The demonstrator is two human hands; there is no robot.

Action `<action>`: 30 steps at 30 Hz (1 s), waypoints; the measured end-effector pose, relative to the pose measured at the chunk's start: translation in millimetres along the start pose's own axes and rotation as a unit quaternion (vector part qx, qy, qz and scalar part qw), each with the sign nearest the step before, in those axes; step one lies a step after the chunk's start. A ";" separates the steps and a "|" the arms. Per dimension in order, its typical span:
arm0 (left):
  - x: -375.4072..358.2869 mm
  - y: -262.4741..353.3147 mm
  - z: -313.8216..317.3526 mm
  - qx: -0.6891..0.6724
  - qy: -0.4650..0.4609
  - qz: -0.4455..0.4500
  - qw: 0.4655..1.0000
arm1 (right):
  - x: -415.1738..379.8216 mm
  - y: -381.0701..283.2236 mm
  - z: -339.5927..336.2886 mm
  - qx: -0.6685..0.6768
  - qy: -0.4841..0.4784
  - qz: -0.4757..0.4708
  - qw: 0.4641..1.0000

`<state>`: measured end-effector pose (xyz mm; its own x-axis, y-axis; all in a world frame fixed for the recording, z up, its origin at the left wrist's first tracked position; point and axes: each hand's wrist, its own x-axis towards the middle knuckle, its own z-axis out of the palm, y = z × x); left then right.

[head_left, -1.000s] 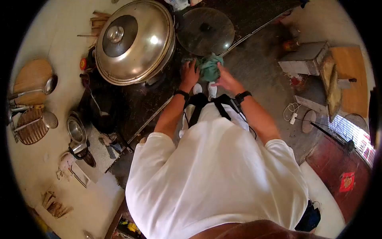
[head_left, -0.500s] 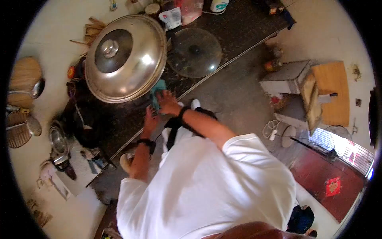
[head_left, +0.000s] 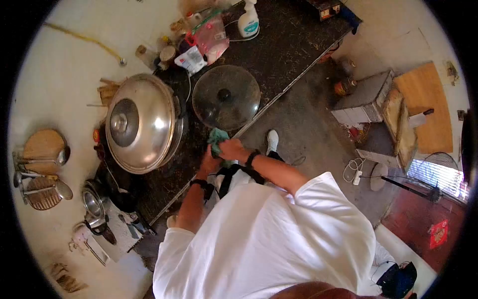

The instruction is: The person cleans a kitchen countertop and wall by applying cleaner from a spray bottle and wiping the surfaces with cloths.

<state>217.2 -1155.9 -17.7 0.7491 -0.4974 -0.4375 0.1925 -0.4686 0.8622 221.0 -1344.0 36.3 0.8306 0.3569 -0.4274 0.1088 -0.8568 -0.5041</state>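
A crumpled green cloth [head_left: 217, 139] is bunched between my two hands, above the front edge of the dark counter. My right hand [head_left: 232, 150] is closed around its right side. On its lower left my left hand [head_left: 209, 162] is closed on the cloth too, with the fingertips partly hidden. Just beyond the cloth lies a round glass lid [head_left: 209, 99] with a black knob, apart from my hands. To the left stands a large wok or pan under a domed steel lid [head_left: 144, 142].
At the back of the counter [head_left: 281, 60] are a white spray bottle [head_left: 248, 22], a pink plastic bag [head_left: 211, 37] and a white packet [head_left: 190, 61]. A black wok [head_left: 117, 187] sits left. Ladles hang on the wall; a cleaver [head_left: 419, 118] is by a board at right.
My hands have come together, and the cloth, flatter before beside the steel lid, is now bunched up between them. My left hand has closed on it. The whole view has shifted.
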 end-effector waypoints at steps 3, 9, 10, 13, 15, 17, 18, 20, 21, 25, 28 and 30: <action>20.2 18.7 31.1 -0.019 -0.049 -0.034 0.998 | -28.9 60.8 -18.6 0.005 -0.046 -0.033 0.998; 111.0 122.9 126.7 0.173 0.011 0.099 0.980 | -91.2 173.4 -62.3 0.095 0.081 0.048 0.991; 129.3 135.0 142.0 0.164 0.030 0.146 0.975 | -98.3 191.9 -66.0 0.125 0.146 0.078 0.978; 177.3 180.6 177.7 0.200 0.066 0.185 0.960 | -104.8 227.0 -101.8 0.111 0.270 0.117 0.949; 193.0 215.9 188.2 0.212 0.055 0.203 0.954 | -101.9 243.8 -126.0 0.068 0.359 0.142 0.920; 208.2 237.0 190.9 0.220 0.036 0.226 0.948 | -97.1 247.0 -152.8 0.097 0.347 0.147 0.921; 216.5 244.0 190.1 0.240 0.026 0.187 0.952 | -91.6 249.9 -163.6 0.117 0.323 0.140 0.929; 237.3 234.1 183.8 0.207 -0.038 0.086 0.974 | -49.0 274.7 -133.3 0.081 0.270 0.120 0.952; 249.1 209.2 182.3 0.205 -0.046 0.087 0.974 | -34.1 281.4 -122.1 0.039 0.209 0.085 0.974; 277.9 160.4 180.5 0.579 -0.189 0.244 0.755 | -31.6 251.5 -109.4 -0.036 0.246 0.195 0.949; 279.9 160.3 180.5 0.513 -0.132 0.222 0.819 | -32.8 265.7 -115.0 -0.007 0.170 0.190 0.967; 310.1 156.5 180.9 0.501 -0.138 0.229 0.823 | -35.9 285.4 -123.1 -0.064 0.224 0.147 0.961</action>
<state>365.0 -1515.5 -64.6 0.3979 -0.8719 -0.2854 -0.7933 -0.4833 0.3703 289.5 -1647.2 0.1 0.9844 -0.0791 -0.1571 -0.1243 -0.9449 -0.3027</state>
